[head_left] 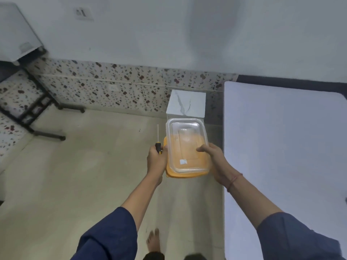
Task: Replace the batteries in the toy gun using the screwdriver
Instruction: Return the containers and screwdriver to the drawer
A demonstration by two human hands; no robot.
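Observation:
I hold an orange plastic box [185, 170] with a clear lid [186, 145] out in front of me, above the floor. My left hand [156, 159] grips its left edge together with a black-and-yellow screwdriver [158, 145], whose thin shaft points away from me. My right hand [214, 160] grips the box's right side, thumb lying on the lid. Whatever is inside the box stays hidden by the cloudy lid. No toy gun or batteries show.
A white table [281, 147] fills the right side. A small white marble-patterned block [186, 105] stands on the floor by the speckled wall base. A black metal frame [37, 117] is at the left. My bare foot [154, 239] is on the beige floor.

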